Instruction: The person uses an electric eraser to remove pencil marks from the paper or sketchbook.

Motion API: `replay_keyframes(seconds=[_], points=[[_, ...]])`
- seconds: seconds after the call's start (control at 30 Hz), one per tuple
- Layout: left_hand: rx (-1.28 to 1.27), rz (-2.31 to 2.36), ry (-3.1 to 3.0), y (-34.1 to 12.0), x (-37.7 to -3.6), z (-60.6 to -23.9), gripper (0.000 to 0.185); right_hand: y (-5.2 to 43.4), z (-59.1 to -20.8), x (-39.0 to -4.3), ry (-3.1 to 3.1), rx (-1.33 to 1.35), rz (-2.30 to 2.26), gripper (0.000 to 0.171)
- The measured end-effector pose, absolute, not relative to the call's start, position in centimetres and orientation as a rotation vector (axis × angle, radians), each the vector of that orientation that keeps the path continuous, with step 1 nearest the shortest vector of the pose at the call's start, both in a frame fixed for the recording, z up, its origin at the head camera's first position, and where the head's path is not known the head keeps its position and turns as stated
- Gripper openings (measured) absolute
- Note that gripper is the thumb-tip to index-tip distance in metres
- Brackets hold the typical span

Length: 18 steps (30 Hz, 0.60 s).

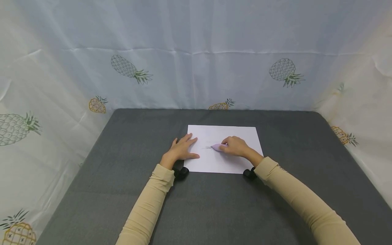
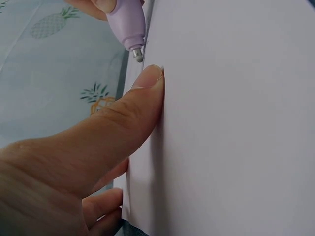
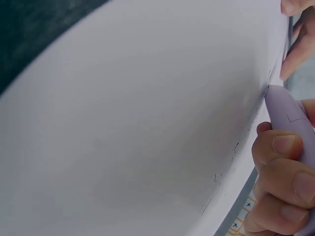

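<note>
The head camera looks forward and down over the dark grey fabric worktop (image 1: 122, 190) from above. Both wrist cameras sit very close, skimming the white paper sheet (image 1: 232, 163), and share the lilac plastic pen (image 2: 127, 24).

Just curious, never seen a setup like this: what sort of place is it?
Probably a small makeshift recording booth, not a home or office: a grey table walled on three sides by pineapple-print cloth, with only a white sheet of paper and a lilac pen on it.
</note>
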<state>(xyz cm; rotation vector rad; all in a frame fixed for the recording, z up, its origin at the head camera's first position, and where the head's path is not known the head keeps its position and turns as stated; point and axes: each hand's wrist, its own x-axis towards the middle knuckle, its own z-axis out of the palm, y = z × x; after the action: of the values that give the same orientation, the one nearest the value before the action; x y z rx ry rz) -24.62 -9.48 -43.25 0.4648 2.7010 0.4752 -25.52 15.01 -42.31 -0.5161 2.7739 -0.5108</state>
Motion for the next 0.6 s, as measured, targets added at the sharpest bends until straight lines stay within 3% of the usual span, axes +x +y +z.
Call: replay_keyframes(seconds=[0.6], points=[[0.461, 0.465, 2.706, -9.51, -24.7, -43.38, 0.079, 14.94, -42.27, -25.67, 2.753, -0.52, -0.511, 0.041]])
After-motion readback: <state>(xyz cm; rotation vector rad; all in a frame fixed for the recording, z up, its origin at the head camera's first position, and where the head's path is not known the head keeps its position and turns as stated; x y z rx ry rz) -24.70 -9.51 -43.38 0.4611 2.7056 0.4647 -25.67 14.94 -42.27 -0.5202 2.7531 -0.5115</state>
